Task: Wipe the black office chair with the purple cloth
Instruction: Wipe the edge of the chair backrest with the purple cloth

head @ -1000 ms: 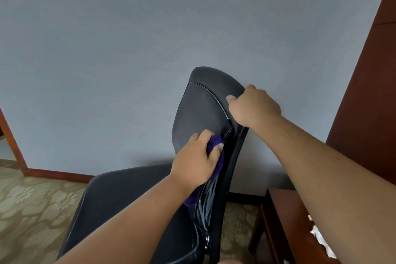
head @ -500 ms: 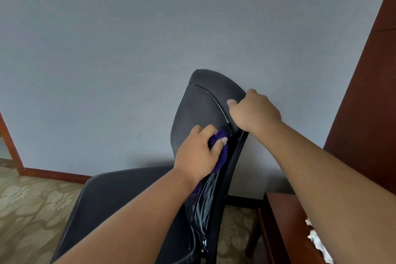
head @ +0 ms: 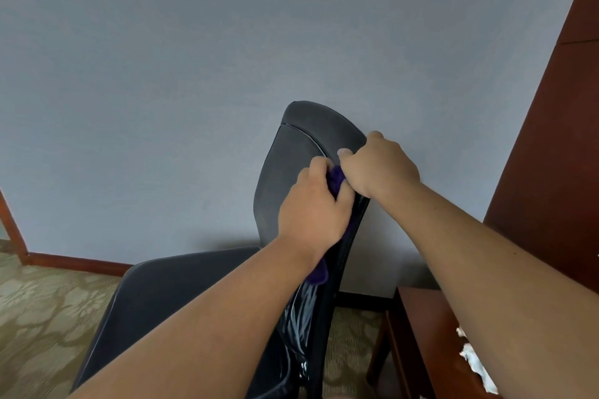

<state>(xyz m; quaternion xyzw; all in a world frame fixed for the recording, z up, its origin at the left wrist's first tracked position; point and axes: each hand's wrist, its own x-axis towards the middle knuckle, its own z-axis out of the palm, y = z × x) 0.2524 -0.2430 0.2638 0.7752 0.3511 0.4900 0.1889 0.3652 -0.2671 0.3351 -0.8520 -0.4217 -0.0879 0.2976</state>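
Note:
The black office chair [head: 291,168] stands in the middle of the head view, its backrest upright and its seat [head: 181,288] stretching toward the lower left. My left hand [head: 316,210] presses the purple cloth [head: 335,178] against the backrest's right edge, high up; a purple tail of the cloth hangs below the wrist. My right hand [head: 379,167] grips the top right edge of the backrest, touching the left hand. Most of the cloth is hidden under my left palm.
A grey wall [head: 194,74] rises close behind the chair. A reddish-brown wooden table [head: 418,327] with white crumpled paper [head: 476,363] sits at the lower right, under a tall wooden panel [head: 557,155]. Patterned carpet [head: 42,311] covers the floor at left.
My left hand has slid the purple cloth upward along the backrest's right edge until it meets my right hand. The right hand stays on the backrest top.

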